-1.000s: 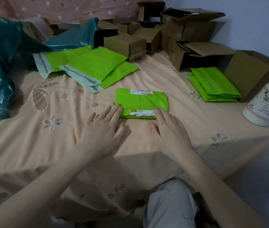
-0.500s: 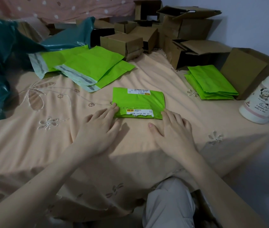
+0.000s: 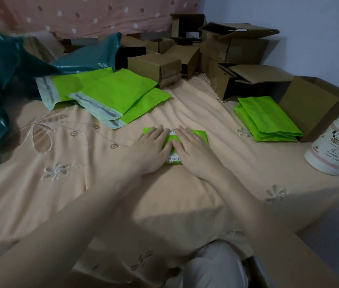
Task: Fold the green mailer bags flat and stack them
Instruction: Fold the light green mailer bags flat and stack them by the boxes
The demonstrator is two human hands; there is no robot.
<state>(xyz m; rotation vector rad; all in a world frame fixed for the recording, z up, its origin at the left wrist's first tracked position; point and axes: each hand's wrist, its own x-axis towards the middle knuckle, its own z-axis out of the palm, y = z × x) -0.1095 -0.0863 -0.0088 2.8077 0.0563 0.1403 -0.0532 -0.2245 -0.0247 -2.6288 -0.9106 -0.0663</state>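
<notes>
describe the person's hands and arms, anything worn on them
Both the left hand and the right hand are bare: no gloves, and no rings or watch that I can make out. Both forearms are uncovered as far as the picture shows, with no sleeve in view. Fingernails look short and unpainted.

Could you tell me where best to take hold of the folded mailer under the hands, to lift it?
Probably its right short edge, from the right: the folded mailer lies flat under both palms, and that end shows past the right hand, toward the stack.
</notes>
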